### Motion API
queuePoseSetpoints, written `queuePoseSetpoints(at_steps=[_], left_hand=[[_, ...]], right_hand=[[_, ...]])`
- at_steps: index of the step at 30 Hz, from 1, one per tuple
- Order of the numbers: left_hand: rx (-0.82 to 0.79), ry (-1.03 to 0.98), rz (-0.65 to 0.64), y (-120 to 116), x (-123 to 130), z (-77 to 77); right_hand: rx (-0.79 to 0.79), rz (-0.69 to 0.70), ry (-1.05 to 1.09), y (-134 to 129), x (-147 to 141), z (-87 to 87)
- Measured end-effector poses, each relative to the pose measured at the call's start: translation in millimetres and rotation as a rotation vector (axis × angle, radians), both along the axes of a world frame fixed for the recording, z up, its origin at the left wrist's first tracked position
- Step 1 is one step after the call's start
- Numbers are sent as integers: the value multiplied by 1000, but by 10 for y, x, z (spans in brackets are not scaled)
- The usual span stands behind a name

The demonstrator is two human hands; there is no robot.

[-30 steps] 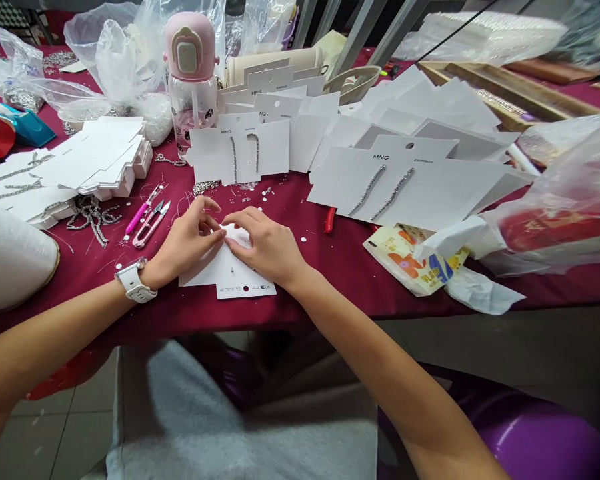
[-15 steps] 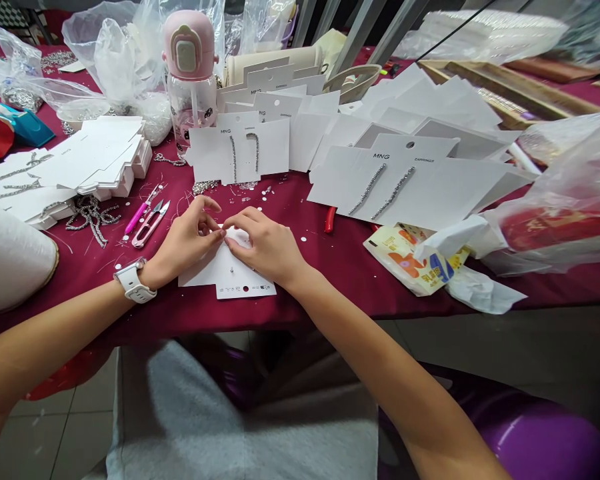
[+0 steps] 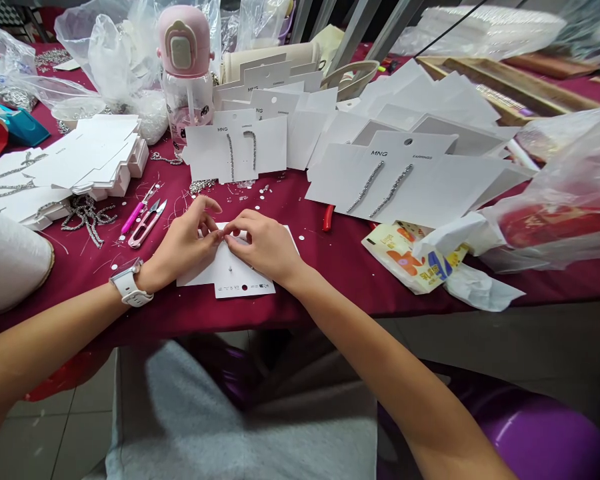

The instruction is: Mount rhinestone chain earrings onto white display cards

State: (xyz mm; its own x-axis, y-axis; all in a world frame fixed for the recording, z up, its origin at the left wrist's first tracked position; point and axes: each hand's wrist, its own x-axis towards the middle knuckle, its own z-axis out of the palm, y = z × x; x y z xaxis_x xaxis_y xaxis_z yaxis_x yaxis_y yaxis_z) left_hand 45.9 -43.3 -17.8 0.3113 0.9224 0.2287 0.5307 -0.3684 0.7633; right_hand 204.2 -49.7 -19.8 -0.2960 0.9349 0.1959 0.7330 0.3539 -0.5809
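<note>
Against the frame half a second back, the whole view has dipped and shifted slightly, and the fingertips of both hands have drawn closer, now meeting over the card's upper edge.

Far left, at about ten o'clock from the hands, a tangle of rhinestone chain (image 3: 87, 220) lies on the crimson tablecloth (image 3: 80, 297), beside a stack of folded white cards (image 3: 87, 157). Nearer, at ten o'clock, lie pink thread snips (image 3: 145, 225) and a pink-handled pick (image 3: 133, 219). The left hand (image 3: 185, 243), with a white smartwatch (image 3: 129, 287) on its wrist, is curled inward, its fingers (image 3: 210, 230) pinched toward those of the right hand (image 3: 265, 247). The two hands almost close over the top of a white earring card (image 3: 240, 279), which lies flat at the centre, directly under them. They hide its upper middle, so I cannot tell whether the fingers hold anything small or only press the card.

At twelve o'clock stands a pink water bottle (image 3: 183, 73), behind upright MNG earring cards (image 3: 235, 147). At two o'clock, a larger MNG card (image 3: 405, 180) carries two rhinestone strands. Further right, at three o'clock, are a printed wrapper (image 3: 410, 257) and a plastic bag (image 3: 555, 213).
</note>
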Motion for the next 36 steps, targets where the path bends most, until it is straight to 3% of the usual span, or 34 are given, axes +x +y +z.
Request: queuePoseSetpoints(at_steps=[9, 14, 28, 36], left_hand=[[-6, -1, -10, 3, 4, 8], [-86, -40, 3, 31, -15, 2], [-144, -85, -13, 72, -28, -40], [-173, -119, 73, 51, 26, -4]], right_hand=[[-189, 11, 191, 98, 53, -78], [-224, 2, 213, 113, 50, -96], [-143, -17, 94, 57, 15, -44], [-52, 5, -19, 29, -17, -32]])
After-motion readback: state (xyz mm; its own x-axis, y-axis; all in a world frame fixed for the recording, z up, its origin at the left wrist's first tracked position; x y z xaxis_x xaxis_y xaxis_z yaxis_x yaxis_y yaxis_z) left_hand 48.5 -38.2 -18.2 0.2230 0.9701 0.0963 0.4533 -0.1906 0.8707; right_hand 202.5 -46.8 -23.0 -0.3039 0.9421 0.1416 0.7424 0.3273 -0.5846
